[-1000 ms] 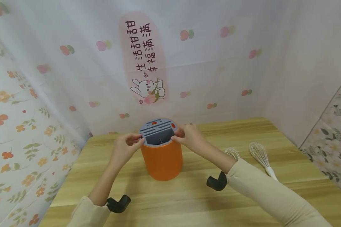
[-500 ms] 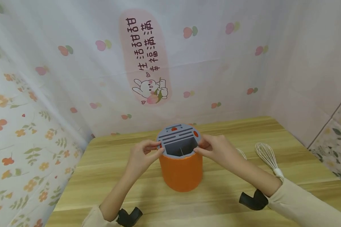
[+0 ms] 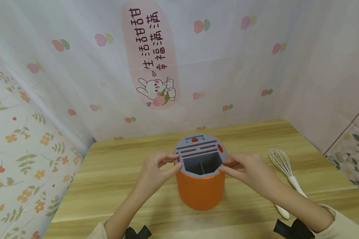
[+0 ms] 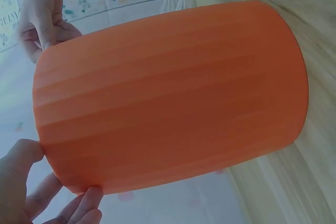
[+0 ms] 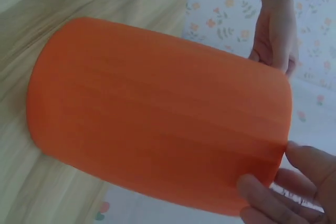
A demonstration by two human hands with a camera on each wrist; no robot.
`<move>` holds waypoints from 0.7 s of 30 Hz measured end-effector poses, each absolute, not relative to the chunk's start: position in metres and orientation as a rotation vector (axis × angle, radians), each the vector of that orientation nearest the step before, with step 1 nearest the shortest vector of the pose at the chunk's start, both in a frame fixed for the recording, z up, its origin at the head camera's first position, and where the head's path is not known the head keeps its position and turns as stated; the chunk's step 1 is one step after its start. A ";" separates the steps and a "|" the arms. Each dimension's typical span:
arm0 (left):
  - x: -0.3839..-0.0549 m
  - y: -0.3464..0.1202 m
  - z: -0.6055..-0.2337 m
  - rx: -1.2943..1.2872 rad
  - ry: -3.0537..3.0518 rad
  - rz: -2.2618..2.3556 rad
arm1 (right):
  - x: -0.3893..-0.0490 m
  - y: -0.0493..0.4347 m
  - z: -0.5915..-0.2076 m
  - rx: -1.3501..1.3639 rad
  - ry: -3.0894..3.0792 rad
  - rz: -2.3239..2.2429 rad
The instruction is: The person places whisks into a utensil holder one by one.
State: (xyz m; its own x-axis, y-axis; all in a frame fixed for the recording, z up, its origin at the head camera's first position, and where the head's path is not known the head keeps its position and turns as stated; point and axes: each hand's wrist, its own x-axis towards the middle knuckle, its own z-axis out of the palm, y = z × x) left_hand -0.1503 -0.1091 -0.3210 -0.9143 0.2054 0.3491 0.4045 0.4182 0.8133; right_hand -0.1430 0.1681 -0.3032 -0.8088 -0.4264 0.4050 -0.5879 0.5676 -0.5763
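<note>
An orange knife holder (image 3: pixel 201 192), a round tub, stands upright on the wooden table. Its grey slotted top (image 3: pixel 198 147) has long narrow slits, small holes and an open two-part compartment at the front. My left hand (image 3: pixel 159 167) pinches the top rim on the left side, thumb at the front edge. On the opposite side my right hand (image 3: pixel 247 168) pinches the rim in the same way. Both wrist views show the orange wall (image 4: pixel 173 98) filling the middle, with fingertips (image 5: pixel 257 195) against its upper end. The inside of the compartment is dark.
A white whisk (image 3: pixel 282 162) lies on the table (image 3: pixel 113 179) to the right. A second white handle (image 3: pixel 282 211) shows below my right forearm, the rest of it hidden. A printed curtain (image 3: pixel 227 66) hangs behind the table's back edge.
The knife holder has moved to the right and nearer to me, with both hands keeping their grip on its rim. The head view has shifted slightly.
</note>
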 end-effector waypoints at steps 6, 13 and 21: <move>-0.149 -0.107 -0.321 -0.569 -2.461 -1.467 | -0.150 0.195 -0.303 0.707 -2.656 1.089; -0.150 -0.108 -0.322 -0.566 -2.461 -1.476 | -0.185 0.255 -0.327 0.631 -2.949 1.121; -0.149 -0.108 -0.321 -0.551 -2.472 -1.489 | -0.202 0.315 -0.377 0.562 -3.288 1.599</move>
State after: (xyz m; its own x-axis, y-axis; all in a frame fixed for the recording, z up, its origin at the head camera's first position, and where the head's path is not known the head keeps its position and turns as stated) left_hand -0.1489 -0.1077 -0.3215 -0.9097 0.2095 0.3585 0.4149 0.4221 0.8061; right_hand -0.2024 0.3155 -0.3772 -0.8058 -0.4782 -0.3492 -0.0206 0.6121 -0.7905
